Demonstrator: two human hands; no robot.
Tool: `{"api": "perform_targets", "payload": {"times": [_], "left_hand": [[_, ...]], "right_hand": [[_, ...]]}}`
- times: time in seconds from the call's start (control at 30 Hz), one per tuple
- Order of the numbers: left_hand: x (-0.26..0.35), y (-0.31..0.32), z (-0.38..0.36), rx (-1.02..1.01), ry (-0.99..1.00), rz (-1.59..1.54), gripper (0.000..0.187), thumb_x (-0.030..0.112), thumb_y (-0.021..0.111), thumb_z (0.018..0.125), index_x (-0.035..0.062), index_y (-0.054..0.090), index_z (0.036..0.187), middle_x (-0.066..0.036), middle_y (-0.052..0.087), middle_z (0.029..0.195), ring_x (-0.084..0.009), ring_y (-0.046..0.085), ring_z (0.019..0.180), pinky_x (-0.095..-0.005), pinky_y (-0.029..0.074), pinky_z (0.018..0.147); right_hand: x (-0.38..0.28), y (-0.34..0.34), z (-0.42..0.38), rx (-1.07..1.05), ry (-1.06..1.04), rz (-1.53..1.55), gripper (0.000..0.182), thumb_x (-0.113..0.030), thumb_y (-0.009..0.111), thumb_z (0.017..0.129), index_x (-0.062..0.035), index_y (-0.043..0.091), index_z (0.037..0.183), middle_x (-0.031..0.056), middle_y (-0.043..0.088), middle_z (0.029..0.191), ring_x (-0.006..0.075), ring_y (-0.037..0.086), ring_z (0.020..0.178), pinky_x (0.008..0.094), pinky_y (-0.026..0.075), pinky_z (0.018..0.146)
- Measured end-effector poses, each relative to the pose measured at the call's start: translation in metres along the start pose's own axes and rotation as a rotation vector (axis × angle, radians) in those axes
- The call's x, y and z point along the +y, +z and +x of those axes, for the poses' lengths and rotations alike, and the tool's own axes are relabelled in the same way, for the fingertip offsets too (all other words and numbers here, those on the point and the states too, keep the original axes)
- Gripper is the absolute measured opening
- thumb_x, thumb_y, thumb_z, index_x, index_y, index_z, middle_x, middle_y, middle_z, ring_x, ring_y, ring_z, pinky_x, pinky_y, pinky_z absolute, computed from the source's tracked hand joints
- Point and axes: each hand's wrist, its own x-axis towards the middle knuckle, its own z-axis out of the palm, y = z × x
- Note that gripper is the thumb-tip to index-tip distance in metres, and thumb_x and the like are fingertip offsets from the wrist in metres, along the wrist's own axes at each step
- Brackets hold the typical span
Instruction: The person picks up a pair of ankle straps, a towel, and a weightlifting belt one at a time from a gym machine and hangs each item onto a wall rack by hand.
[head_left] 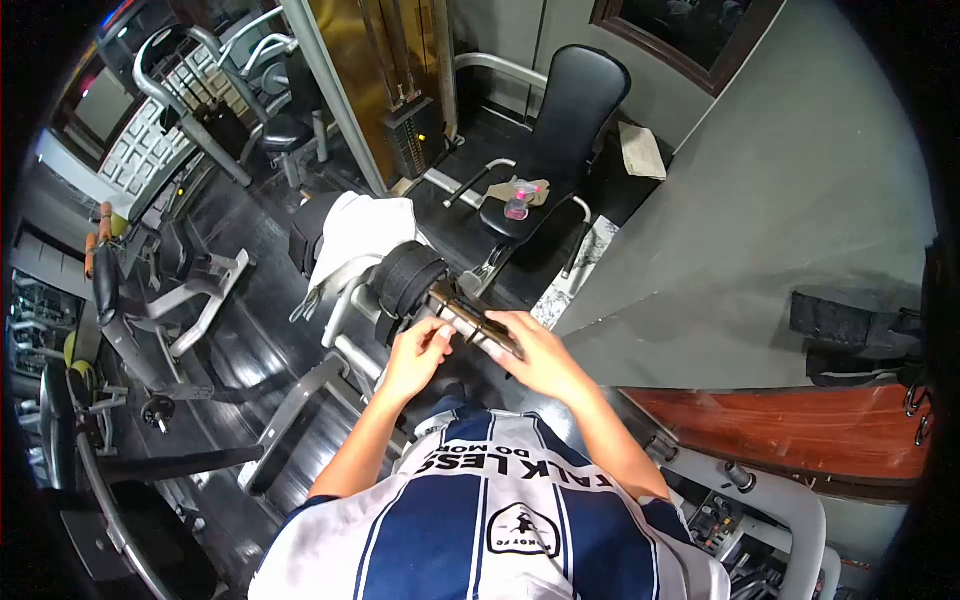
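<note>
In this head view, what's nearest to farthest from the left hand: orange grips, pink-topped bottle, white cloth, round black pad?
From the left hand:
1. Round black pad, just ahead
2. White cloth, ahead, leftward
3. Pink-topped bottle, on the seat
4. Orange grips, far left

Taking the black seat (508,222) as landmark: the seat and its backrest (585,97) are showing smooth, faintly glossy padding. To its left, the towel (368,232) is presenting soft matt white cloth. Beneath it, the dark floor (467,168) is reflecting light with a glossy finish. On it, the bottle (516,208) is appearing as clear plastic.
</note>
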Motion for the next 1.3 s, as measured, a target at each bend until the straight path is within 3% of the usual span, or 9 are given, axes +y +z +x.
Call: {"api": "perform_targets", "payload": {"times": [0.2,0.37,0.67,0.8,0.83,0.87,1.0,1.13,1.3], "left_hand": [[-0.029,-0.017,-0.007,-0.066,-0.149,0.032,0.03,0.028,0.055,0.102,-0.0005,0.067,0.102,-0.005,0.067,0.078,-0.0101,0.062,0.069,-0.0262,0.051,0.063],[-0.023,-0.02,-0.007,-0.246,-0.136,0.046,0.035,0.033,0.057,0.102,-0.0008,0.067,0.104,-0.005,0.068,0.08,-0.011,0.064,0.073,-0.0261,0.051,0.066],[0.029,0.038,0.069,-0.304,0.492,0.125,0.021,0.02,0.064,0.095,0.0006,0.068,0.091,-0.01,0.064,0.079,-0.0191,0.061,0.065,-0.0315,0.047,0.059],[0.028,0.104,0.099,-0.555,0.394,0.387,0.05,0.041,0.042,0.104,-0.0021,0.067,0.098,-0.02,0.068,0.097,-0.0361,0.064,0.091,-0.042,0.048,0.081],[0.028,0.121,0.105,-0.736,0.122,0.358,0.058,0.044,0.033,0.106,-0.0042,0.066,0.104,-0.023,0.068,0.101,-0.0375,0.063,0.1,-0.0453,0.046,0.088],[-0.015,0.151,0.119,-0.814,-0.267,0.234,0.061,0.048,0.032,0.107,-0.0031,0.065,0.112,-0.019,0.07,0.1,-0.0289,0.066,0.102,-0.0412,0.049,0.091],[0.037,0.198,0.075,-1.019,-0.341,-0.375,0.06,0.051,0.038,0.106,-0.0016,0.066,0.115,-0.01,0.072,0.094,-0.0188,0.068,0.086,-0.0347,0.054,0.084],[0.061,0.221,0.064,-0.851,0.067,-0.168,0.063,0.05,0.04,0.106,-0.0027,0.073,0.093,-0.009,0.071,0.083,-0.0164,0.065,0.075,-0.0324,0.052,0.072],[0.127,0.221,0.064,-0.751,0.556,0.096,0.061,0.048,0.044,0.105,-0.0037,0.069,0.083,-0.011,0.066,0.067,-0.0146,0.061,0.064,-0.0338,0.049,0.063]], "right_hand": [[0.023,0.049,0.03,-0.018,0.109,-0.29,0.046,-0.032,0.074,0.086,-0.0094,0.055,0.121,0.0159,0.063,0.116,0.0403,0.063,0.104,0.0463,0.052,0.087],[0.044,0.041,0.004,0.198,0.146,0.111,0.039,-0.02,0.078,0.08,-0.0055,0.049,0.101,0.0156,0.064,0.099,0.0303,0.065,0.087,0.0389,0.052,0.072],[-0.016,-0.003,-0.071,0.581,0.256,0.047,0.04,-0.016,0.081,0.074,-0.0047,0.046,0.09,0.0173,0.066,0.106,0.0292,0.065,0.095,0.0383,0.051,0.085],[-0.044,-0.007,-0.115,0.679,0.261,0.035,0.042,-0.02,0.083,0.075,-0.0054,0.047,0.089,0.0154,0.066,0.106,0.0272,0.066,0.094,0.036,0.052,0.083],[-0.05,-0.005,-0.124,0.707,0.29,0.056,0.041,-0.021,0.083,0.076,-0.0049,0.048,0.091,0.0146,0.066,0.106,0.0263,0.065,0.093,0.0357,0.052,0.082],[-0.056,-0.003,-0.131,0.735,0.316,0.079,0.041,-0.022,0.083,0.077,-0.0043,0.049,0.092,0.0139,0.066,0.105,0.0255,0.065,0.092,0.0353,0.053,0.081],[-0.068,0.001,-0.164,0.845,0.392,0.007,0.035,-0.024,0.08,0.082,-0.0027,0.06,0.1,0.01,0.066,0.094,0.0224,0.063,0.081,0.0345,0.053,0.075],[-0.062,-0.002,-0.207,0.929,0.407,0.102,0.036,-0.026,0.08,0.084,-0.0018,0.062,0.102,0.0077,0.063,0.09,0.0196,0.063,0.086,0.0348,0.053,0.084],[-0.031,-0.017,-0.246,0.873,0.345,0.413,0.032,-0.02,0.068,0.095,-0.0033,0.058,0.12,0.0135,0.068,0.124,0.021,0.064,0.115,0.038,0.05,0.098]]}}
